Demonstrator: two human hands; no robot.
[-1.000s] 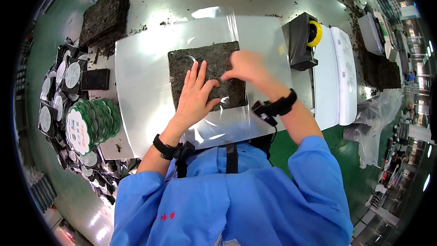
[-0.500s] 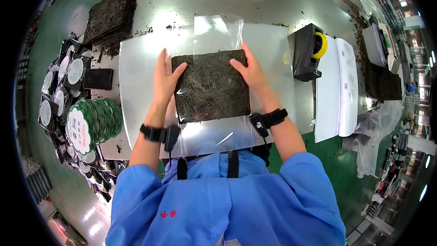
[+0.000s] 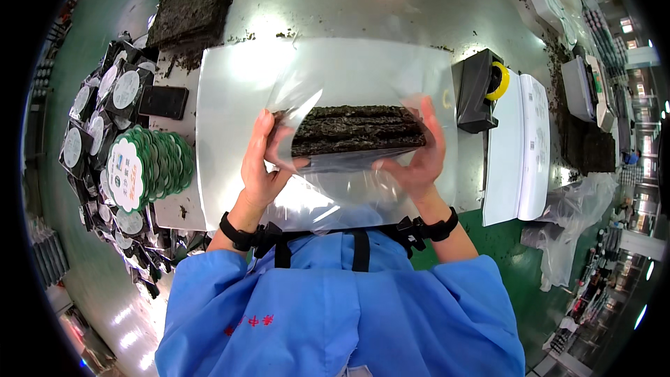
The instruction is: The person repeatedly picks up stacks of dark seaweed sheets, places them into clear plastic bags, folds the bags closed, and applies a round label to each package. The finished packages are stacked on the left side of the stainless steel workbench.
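The left hand and right hand are gripping opposite ends of a nori stack in clear plastic film over the white mat; uneven squeezing would risk cracking its brittle sheets.

Dried-seaweed stack btwn L hand & R hand, plastic film around it, all above a mat on the worktable. Left of L hand: smartphone approx. level w/ fingertips; card bundle just nearer the body; packet pile beyond both. Ahead-left of L hand: second seaweed stack. Right of R hand, past mat edge: tape dispenser w/ tape roll in it; then booklet, then plastic bag farther R & nearer. Tray far R, ahead of bag.
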